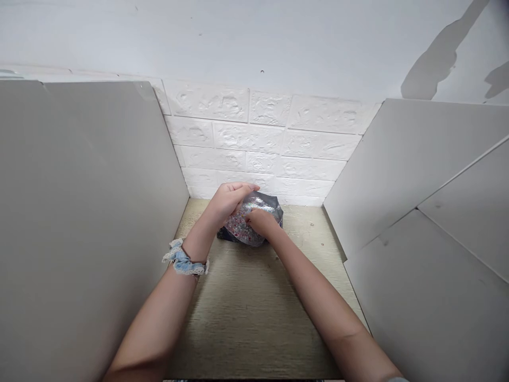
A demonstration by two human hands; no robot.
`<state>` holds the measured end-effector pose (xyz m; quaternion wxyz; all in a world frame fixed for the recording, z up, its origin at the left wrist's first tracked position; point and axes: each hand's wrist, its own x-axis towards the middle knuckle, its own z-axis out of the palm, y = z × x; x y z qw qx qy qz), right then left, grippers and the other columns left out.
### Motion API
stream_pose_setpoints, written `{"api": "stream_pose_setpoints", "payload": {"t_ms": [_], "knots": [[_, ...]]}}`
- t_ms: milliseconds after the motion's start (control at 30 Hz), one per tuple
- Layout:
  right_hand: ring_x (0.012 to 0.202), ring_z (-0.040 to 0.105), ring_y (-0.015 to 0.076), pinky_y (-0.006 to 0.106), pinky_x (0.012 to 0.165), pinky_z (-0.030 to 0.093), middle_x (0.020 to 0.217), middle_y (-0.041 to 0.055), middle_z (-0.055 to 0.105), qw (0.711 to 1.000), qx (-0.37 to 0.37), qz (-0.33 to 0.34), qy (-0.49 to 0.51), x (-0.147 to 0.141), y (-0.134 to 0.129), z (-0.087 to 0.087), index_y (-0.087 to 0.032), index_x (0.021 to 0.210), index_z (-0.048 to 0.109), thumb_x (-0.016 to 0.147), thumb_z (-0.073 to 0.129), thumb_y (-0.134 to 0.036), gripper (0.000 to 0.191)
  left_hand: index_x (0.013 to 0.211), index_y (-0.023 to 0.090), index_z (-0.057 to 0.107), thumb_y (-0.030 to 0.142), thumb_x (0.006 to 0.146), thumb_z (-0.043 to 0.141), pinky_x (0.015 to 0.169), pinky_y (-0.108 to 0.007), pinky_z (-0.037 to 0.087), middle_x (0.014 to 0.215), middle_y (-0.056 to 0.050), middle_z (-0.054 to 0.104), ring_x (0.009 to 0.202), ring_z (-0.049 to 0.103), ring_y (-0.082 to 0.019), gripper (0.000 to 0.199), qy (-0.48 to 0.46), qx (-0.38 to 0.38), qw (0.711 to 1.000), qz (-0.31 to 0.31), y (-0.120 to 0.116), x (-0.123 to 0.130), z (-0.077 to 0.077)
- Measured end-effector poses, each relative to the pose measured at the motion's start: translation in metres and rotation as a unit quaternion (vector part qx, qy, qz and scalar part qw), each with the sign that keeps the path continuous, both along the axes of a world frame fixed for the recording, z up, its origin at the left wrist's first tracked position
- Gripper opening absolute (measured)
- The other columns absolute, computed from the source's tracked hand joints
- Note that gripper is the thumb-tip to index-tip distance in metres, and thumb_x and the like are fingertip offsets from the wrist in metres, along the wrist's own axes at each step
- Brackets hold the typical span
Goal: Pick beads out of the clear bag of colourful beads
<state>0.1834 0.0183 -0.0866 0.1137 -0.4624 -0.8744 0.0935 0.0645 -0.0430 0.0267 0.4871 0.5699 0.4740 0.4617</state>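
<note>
A shiny silver-grey bag (260,200) with dark edges stands at the back of the wooden surface, close to the wall. Many small pink, white and red bead-like bits (243,229) show across its front; whether they lie inside or on it I cannot tell. My left hand (234,199) is bent around the bag's upper left side, its fingers reaching along the top edge. Against the middle of the front, my right hand (260,220) has its fingers curled and pinched together. What those fingertips hold, if anything, is hidden. A blue and white scrunchie (183,259) circles my left wrist.
Grey-white panels rise on the left (87,212) and right (405,212) of the wooden surface (246,318). Behind the bag is a white brick-patterned wall (262,140), with peeling paint (431,66) at upper right.
</note>
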Motion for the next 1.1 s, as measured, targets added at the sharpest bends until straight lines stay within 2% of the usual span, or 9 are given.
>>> {"api": "stream_pose_setpoints", "payload": {"t_ms": [167, 300, 400, 467, 500, 633, 700, 800, 1100], "knots": [[0.069, 0.050, 0.0157, 0.027, 0.064, 0.035, 0.082, 0.0089, 0.057, 1.000, -0.012, 0.003, 0.011, 0.000, -0.004, 0.006, -0.014, 0.074, 0.061, 0.076, 0.042, -0.015, 0.019, 0.085, 0.011, 0.062, 0.035, 0.070, 0.054, 0.036, -0.020, 0.010, 0.037, 0.008, 0.023, 0.035, 0.018, -0.004, 0.029, 0.009, -0.001, 1.000, 0.000, 0.001, -0.001, -0.001], [0.072, 0.048, 0.0141, 0.025, 0.066, 0.034, 0.082, 0.0083, 0.057, 0.999, -0.005, -0.025, 0.042, 0.009, 0.001, 0.018, -0.014, 0.077, 0.056, 0.082, 0.035, -0.018, 0.022, 0.082, 0.012, 0.061, 0.034, 0.072, 0.052, 0.036, -0.020, 0.010, 0.038, 0.008, 0.023, 0.034, 0.017, -0.004, 0.027, 0.017, -0.004, 1.000, 0.004, 0.004, -0.002, -0.004], [0.066, 0.047, 0.0124, 0.024, 0.061, 0.034, 0.072, 0.0038, 0.055, 0.986, -0.037, -0.050, 0.155, 0.023, 0.007, 0.034, -0.014, 0.075, 0.052, 0.084, 0.032, -0.027, 0.026, 0.079, 0.012, 0.060, 0.032, 0.073, 0.048, 0.035, -0.020, 0.012, 0.038, 0.008, 0.023, 0.034, 0.018, -0.004, 0.024, 0.035, -0.004, 0.999, 0.009, 0.005, -0.002, -0.004], [0.061, 0.046, 0.0107, 0.023, 0.057, 0.035, 0.068, 0.0004, 0.052, 0.951, -0.098, -0.041, 0.292, 0.033, 0.008, 0.045, -0.015, 0.074, 0.051, 0.082, 0.039, -0.035, 0.025, 0.076, 0.012, 0.059, 0.030, 0.073, 0.046, 0.035, -0.019, 0.013, 0.038, 0.008, 0.024, 0.034, 0.019, -0.004, 0.023, 0.044, -0.005, 0.999, 0.010, 0.005, -0.001, -0.003], [0.059, 0.045, 0.0096, 0.022, 0.056, 0.036, 0.068, -0.0008, 0.051, 0.921, -0.138, -0.025, 0.363, 0.037, 0.008, 0.050, -0.015, 0.075, 0.051, 0.079, 0.045, -0.037, 0.023, 0.076, 0.011, 0.059, 0.029, 0.073, 0.046, 0.034, -0.019, 0.014, 0.038, 0.008, 0.024, 0.033, 0.020, -0.004, 0.022, 0.047, -0.005, 0.999, 0.009, 0.004, -0.001, -0.003], [0.063, 0.051, 0.0069, 0.023, 0.067, 0.043, 0.077, -0.0015, 0.056, 0.767, -0.281, 0.051, 0.575, 0.044, -0.002, 0.068, -0.016, 0.078, 0.055, 0.065, 0.064, -0.032, 0.022, 0.072, 0.011, 0.060, 0.026, 0.071, 0.046, 0.034, -0.018, 0.014, 0.037, 0.008, 0.026, 0.033, 0.021, -0.004, 0.020, 0.063, 0.001, 0.998, 0.000, 0.002, 0.002, -0.001], [0.068, 0.055, 0.0078, 0.026, 0.075, 0.044, 0.078, -0.0006, 0.059, 0.717, -0.316, 0.076, 0.617, 0.042, -0.008, 0.074, -0.017, 0.078, 0.058, 0.063, 0.067, -0.029, 0.022, 0.068, 0.011, 0.060, 0.025, 0.070, 0.046, 0.035, -0.018, 0.014, 0.036, 0.008, 0.026, 0.033, 0.019, -0.003, 0.019, 0.084, 0.007, 0.996, -0.008, 0.002, 0.002, -0.001], [0.070, 0.057, 0.0088, 0.027, 0.078, 0.045, 0.075, 0.0004, 0.061, 0.693, -0.341, 0.092, 0.628, 0.038, -0.014, 0.078, -0.016, 0.078, 0.061, 0.062, 0.068, -0.027, 0.020, 0.062, 0.011, 0.058, 0.027, 0.069, 0.046, 0.036, -0.018, 0.014, 0.036, 0.008, 0.025, 0.034, 0.019, -0.003, 0.021, 0.106, 0.024, 0.994, -0.028, 0.003, 0.002, -0.003], [0.068, 0.059, 0.0082, 0.026, 0.074, 0.049, 0.074, 0.0004, 0.062, 0.682, -0.355, 0.085, 0.634, 0.037, -0.012, 0.076, -0.016, 0.080, 0.062, 0.063, 0.069, -0.026, 0.021, 0.069, 0.010, 0.061, 0.029, 0.068, 0.047, 0.037, -0.019, 0.013, 0.037, 0.008, 0.025, 0.035, 0.019, -0.003, 0.024, 0.132, 0.029, 0.990, -0.041, 0.003, 0.002, -0.005]]}}
